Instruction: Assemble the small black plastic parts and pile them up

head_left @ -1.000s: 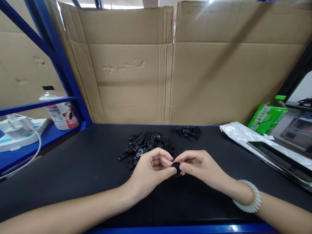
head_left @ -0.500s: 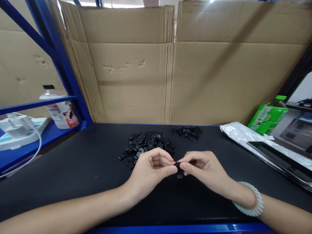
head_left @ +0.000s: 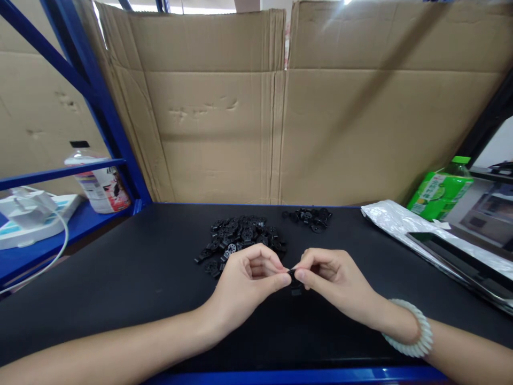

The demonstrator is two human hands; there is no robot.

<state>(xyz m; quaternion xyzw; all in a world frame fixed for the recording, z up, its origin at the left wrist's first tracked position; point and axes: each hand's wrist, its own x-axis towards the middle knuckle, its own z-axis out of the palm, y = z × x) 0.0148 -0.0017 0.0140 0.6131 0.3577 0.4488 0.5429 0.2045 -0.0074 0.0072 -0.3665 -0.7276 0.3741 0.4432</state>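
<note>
Head view: left hand and right hand meeting, thumbs and fingertips clamping black part from both sides. Part sitting between hands, mostly hidden; exact fit unclear. Big pile lying beyond left hand, small pile farther back on table. Judgement: good handling is needing light, even pinch, steady wrists, edges square before pressing; fingertips covering part, so skewing or slipping risking going unseen.

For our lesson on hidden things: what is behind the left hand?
Behind the left hand, black parts lie piled on the table. The hand overlaps the pile; any parts it covers cannot be seen.
</note>
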